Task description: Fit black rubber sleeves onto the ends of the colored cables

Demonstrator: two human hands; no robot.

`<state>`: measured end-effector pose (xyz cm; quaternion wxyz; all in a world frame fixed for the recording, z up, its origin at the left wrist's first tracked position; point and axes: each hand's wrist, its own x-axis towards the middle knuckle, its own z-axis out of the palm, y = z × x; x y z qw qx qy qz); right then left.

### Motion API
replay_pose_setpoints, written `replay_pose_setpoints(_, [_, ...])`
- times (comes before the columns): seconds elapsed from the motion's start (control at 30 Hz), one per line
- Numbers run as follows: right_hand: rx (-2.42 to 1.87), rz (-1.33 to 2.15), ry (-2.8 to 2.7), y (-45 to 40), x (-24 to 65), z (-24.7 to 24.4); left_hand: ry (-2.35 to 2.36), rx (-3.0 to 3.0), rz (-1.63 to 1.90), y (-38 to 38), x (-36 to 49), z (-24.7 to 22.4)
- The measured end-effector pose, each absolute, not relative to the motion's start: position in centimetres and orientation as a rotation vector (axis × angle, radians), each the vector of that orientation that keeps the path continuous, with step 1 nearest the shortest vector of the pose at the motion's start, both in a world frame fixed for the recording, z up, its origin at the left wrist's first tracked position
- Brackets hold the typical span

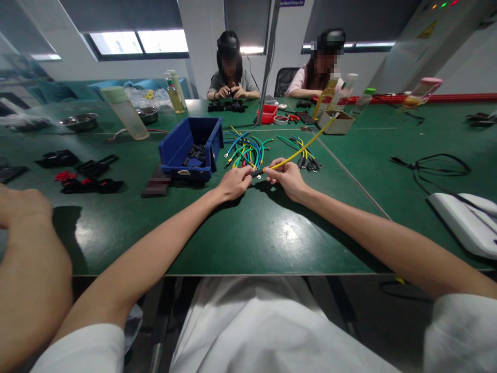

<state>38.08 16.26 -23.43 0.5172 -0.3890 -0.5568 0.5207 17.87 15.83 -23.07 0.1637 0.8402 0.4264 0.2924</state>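
Over the green table, my left hand [235, 182] pinches a short black sleeve [256, 173] between thumb and fingers. My right hand [288, 178] is closed on a yellow wire [303, 149] close to its near end, where it meets the sleeve. How far the wire sits inside the sleeve I cannot tell. The wire's long end slants up to the right. Just behind my hands lies a loose bundle of green, blue and yellow wires [250, 147]. To its right is a smaller group of wires with black sleeves [309, 163] on their near ends.
A blue bin [190, 168] holding black pieces stands left of my hands. Black straps [93, 185] lie further left, near another person's arm [31, 280]. Bottles and a small box [337, 124] stand behind. A white device [466, 220] with cables sits right. Two people work opposite.
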Motion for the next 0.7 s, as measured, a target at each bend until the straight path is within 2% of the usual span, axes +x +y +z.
replay_pose_setpoints(0.7, [-0.912,1.252,-1.345,16.19,38.02,-23.35,1.250,2.412,0.829,15.69,17.95,-23.19])
